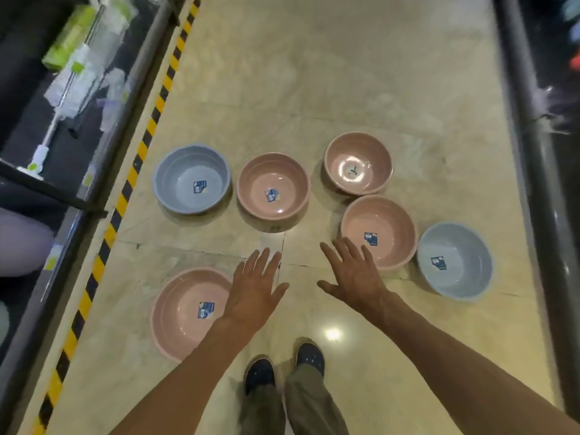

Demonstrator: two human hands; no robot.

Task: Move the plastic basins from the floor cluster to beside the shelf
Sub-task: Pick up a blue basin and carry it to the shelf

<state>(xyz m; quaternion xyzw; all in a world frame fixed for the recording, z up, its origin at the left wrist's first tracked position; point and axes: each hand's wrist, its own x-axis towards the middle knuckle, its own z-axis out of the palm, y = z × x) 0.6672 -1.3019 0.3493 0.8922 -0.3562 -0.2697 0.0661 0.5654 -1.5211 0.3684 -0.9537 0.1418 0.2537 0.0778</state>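
Several plastic basins stand upright on the tiled floor. A blue basin point(175, 174) and a pink basin point(260, 171) sit side by side near the striped line. Two more pink basins point(373, 149) point(395, 221) lie to the right, with a second blue basin point(464, 246) at the far right. A large pink basin point(179, 296) sits at the near left. My left hand point(255, 288) hovers open, fingers spread, just right of the large pink basin. My right hand point(353, 273) is also open above the floor, its fingers near the rim of a pink basin. Neither holds anything.
A dark shelf point(56, 189) with packaged brushes runs along the left, behind a yellow-and-black floor stripe point(138, 164). Another dark shelf edge point(546, 189) lines the right. My shoes point(282, 368) stand at the bottom centre. Bare floor point(345, 73) stretches ahead.
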